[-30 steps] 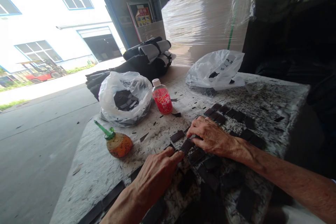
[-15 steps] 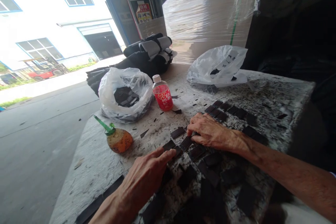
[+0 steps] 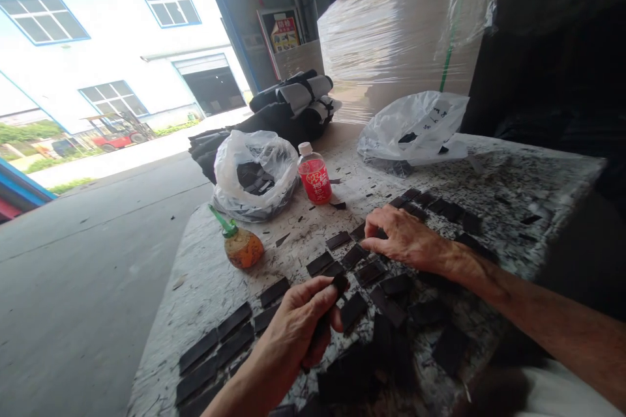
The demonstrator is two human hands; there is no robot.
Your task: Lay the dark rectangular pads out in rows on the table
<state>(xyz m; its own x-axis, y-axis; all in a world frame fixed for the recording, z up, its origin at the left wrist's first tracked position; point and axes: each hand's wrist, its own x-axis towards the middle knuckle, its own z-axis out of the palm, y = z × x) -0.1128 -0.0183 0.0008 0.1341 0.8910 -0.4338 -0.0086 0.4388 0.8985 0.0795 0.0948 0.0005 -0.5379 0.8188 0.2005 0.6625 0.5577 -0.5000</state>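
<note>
- Dark piece (image 3: 339,283): up in the left hand (image 3: 313,313), at thumb and fingertips, above the speckled table (image 3: 183,287).
- Left hand: thumb closed down on the piece, other fingers curled under. More dark stuff below the thumb; can't tell if held pieces or shadow.
- Key relation: nearest laid pieces (image 3: 320,264) lie just beyond the left fingertips, away from the body; held piece sits on the near side of them.
- Long axis: laid pieces slant lower left to upper right in view. Held one mostly covered by fingers, its axis can't be told.
- Right hand (image 3: 403,238): off to the right and farther out, low over the laid pieces, fingers bent, gap showing between thumb and index. Can't tell if it has hold of anything.
- Nearer hand: left for the held piece, right for the far-right rows.
- Around: left rows (image 3: 198,352) beside the left forearm; loose pieces (image 3: 450,346) nearer the body, some overlapping.
- Farther out: orange squeeze bottle (image 3: 243,251), red-label bottle (image 3: 315,181), left plastic bag (image 3: 227,172) with dark pieces inside, right plastic bag (image 3: 435,127).
- In the way: nothing tall between the hands; both bottles and bags stand beyond them.
</note>
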